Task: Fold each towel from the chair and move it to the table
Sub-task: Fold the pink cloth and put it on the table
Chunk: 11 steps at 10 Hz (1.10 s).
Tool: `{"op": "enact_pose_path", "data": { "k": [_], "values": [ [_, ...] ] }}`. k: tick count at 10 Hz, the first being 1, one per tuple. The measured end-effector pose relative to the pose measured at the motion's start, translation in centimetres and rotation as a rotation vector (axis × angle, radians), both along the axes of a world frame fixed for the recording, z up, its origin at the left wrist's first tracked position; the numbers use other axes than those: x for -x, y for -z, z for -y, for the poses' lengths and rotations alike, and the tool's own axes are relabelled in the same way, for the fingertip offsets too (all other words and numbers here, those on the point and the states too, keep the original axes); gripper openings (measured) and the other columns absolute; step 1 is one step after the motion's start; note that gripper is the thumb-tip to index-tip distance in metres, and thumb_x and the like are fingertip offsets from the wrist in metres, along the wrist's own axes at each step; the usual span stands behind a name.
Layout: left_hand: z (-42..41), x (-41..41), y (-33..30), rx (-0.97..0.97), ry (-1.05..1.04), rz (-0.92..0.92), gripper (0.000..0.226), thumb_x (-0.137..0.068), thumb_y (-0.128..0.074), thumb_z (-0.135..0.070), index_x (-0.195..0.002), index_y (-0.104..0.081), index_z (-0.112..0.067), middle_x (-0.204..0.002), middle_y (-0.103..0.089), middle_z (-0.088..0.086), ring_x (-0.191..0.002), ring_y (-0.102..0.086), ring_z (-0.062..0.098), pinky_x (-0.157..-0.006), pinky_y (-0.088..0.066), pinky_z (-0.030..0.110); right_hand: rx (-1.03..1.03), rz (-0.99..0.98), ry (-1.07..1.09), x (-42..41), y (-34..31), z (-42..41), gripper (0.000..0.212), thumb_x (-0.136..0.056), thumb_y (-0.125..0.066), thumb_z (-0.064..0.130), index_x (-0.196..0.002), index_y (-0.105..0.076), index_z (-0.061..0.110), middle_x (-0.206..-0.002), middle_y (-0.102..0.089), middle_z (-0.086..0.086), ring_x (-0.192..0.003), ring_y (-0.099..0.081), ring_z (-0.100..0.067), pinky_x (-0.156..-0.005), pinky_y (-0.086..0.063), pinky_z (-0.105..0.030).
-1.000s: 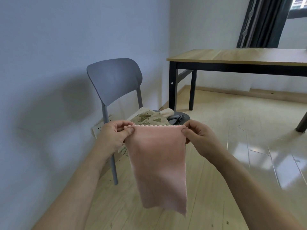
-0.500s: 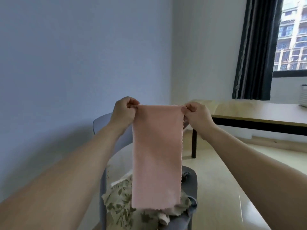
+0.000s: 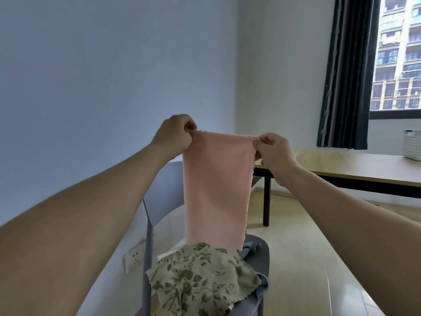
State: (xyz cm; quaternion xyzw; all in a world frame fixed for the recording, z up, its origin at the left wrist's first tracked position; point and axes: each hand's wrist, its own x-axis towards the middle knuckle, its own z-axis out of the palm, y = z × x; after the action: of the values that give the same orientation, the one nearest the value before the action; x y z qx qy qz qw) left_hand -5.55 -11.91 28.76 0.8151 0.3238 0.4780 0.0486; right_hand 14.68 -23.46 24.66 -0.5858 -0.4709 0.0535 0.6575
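Pink towel (image 3: pixel 217 190) hanging above the chair (image 3: pixel 164 192), top corners pinched in left hand (image 3: pixel 174 135) and right hand (image 3: pixel 274 152) fingers.

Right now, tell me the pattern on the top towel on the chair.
Green leaves and flowers on beige, the top towel; head view.

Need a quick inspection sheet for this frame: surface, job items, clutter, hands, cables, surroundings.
Surface: wooden table at right, a white object at its far end.
Job's things: pink towel hangs full length in the air; floral towel and blue cloth piled on grey chair.
Clutter: nothing seen.
Hands: left hand and right hand each pinch a top corner of the pink towel.
Cables: nothing seen; wall socket unused.
Surroundings: dark curtain, window.
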Motion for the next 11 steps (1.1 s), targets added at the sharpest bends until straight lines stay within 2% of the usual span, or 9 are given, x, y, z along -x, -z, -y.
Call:
{"op": "enact_pose_path", "data": {
  "k": [1,2,4,5,6,8,9,10,11],
  "values": [
    [1.1,0.7,0.0,-0.067,-0.14,-0.379,0.035,-0.082,-0.045,0.0,-0.104,-0.066,-0.018,-0.103,-0.066,0.0,-0.092,-0.059,0.02,-0.076,-0.047,0.032,0.129,0.034,0.01,0.3,-0.5,0.5,0.015,-0.09,-0.054,0.012,-0.076,-0.06,0.014,-0.074,-0.059,-0.003,-0.055,-0.044,-0.014,-0.054,-0.037,-0.025],
    [1.6,0.4,0.6,-0.001,-0.199,-0.485,0.036,-0.08,-0.045,0.003,-0.103,-0.067,-0.013,-0.1,-0.067,0.006,-0.088,-0.062,0.024,-0.075,-0.052,0.035,0.289,0.007,-0.014,0.4,-0.6,0.6,0.013,-0.09,-0.051,0.007,-0.079,-0.056,0.011,-0.076,-0.058,-0.009,-0.048,-0.047,-0.017,-0.042,-0.037,-0.025],
    [0.2,-1.5,2.9,0.384,-0.106,-0.193,0.027,-0.081,-0.041,0.01,-0.096,-0.061,-0.002,-0.081,-0.071,0.021,-0.066,-0.072,0.032,-0.073,-0.06,0.038,0.422,-0.197,-0.108,0.1,0.8,-1.7,0.006,-0.093,-0.047,0.004,-0.091,-0.052,0.007,-0.084,-0.059,-0.013,-0.064,-0.06,-0.02,-0.047,-0.054,-0.024],
    [-1.8,-2.3,4.7,0.427,-0.066,-0.004,0.026,-0.081,-0.045,0.012,-0.097,-0.061,-0.001,-0.093,-0.066,0.017,-0.082,-0.07,0.035,-0.081,-0.058,0.044,0.347,-0.227,-0.091,-0.6,1.9,-3.4,0.006,-0.093,-0.048,0.005,-0.097,-0.051,0.005,-0.096,-0.058,-0.015,-0.069,-0.062,-0.022,-0.058,-0.059,-0.029],
    [-2.5,-2.4,5.3,0.363,-0.012,0.083,0.026,-0.081,-0.043,0.006,-0.094,-0.06,-0.009,-0.1,-0.062,0.008,-0.095,-0.063,0.027,-0.086,-0.055,0.04,0.216,-0.228,-0.061,-1.0,2.9,-4.4,0.011,-0.092,-0.046,0.007,-0.084,-0.054,0.007,-0.103,-0.062,-0.016,-0.079,-0.067,-0.028,-0.08,-0.059,-0.041],
    [-1.6,-1.7,6.8,0.16,0.029,0.144,0.022,-0.089,-0.041,-0.001,-0.095,-0.061,-0.011,-0.093,-0.062,0.001,-0.085,-0.058,0.016,-0.065,-0.044,0.021,0.06,-0.136,-0.032,-0.4,4.2,-2.7,0.015,-0.093,-0.048,0.017,-0.08,-0.057,0.016,-0.085,-0.064,-0.003,-0.099,-0.067,-0.028,-0.092,-0.053,-0.045],
    [-0.1,-0.7,9.3,0.201,0.037,0.07,0.022,-0.089,-0.043,-0.001,-0.09,-0.059,-0.016,-0.084,-0.06,-0.004,-0.075,-0.054,0.009,-0.059,-0.041,0.019,0.111,-0.048,0.028,0.3,7.1,-0.5,0.016,-0.092,-0.049,0.019,-0.079,-0.058,0.017,-0.095,-0.066,-0.011,-0.098,-0.063,-0.031,-0.092,-0.051,-0.048],
    [1.5,0.3,13.4,0.317,0.049,-0.171,0.022,-0.087,-0.045,-0.002,-0.086,-0.059,-0.019,-0.084,-0.06,-0.003,-0.079,-0.055,0.016,-0.062,-0.044,0.026,0.26,-0.017,0.029,0.9,11.5,2.0,0.018,-0.094,-0.045,0.018,-0.081,-0.057,0.018,-0.097,-0.062,-0.011,-0.094,-0.061,-0.03,-0.08,-0.053,-0.04],
    [3.3,1.0,17.6,0.431,0.062,-0.504,0.022,-0.086,-0.047,-0.005,-0.084,-0.059,-0.023,-0.086,-0.059,-0.004,-0.082,-0.055,0.014,-0.064,-0.042,0.024,0.551,-0.075,-0.036,0.9,15.7,4.0,0.016,-0.094,-0.045,0.014,-0.084,-0.058,0.014,-0.091,-0.059,-0.01,-0.079,-0.059,-0.024,-0.063,-0.051,-0.03]
  ]
}}
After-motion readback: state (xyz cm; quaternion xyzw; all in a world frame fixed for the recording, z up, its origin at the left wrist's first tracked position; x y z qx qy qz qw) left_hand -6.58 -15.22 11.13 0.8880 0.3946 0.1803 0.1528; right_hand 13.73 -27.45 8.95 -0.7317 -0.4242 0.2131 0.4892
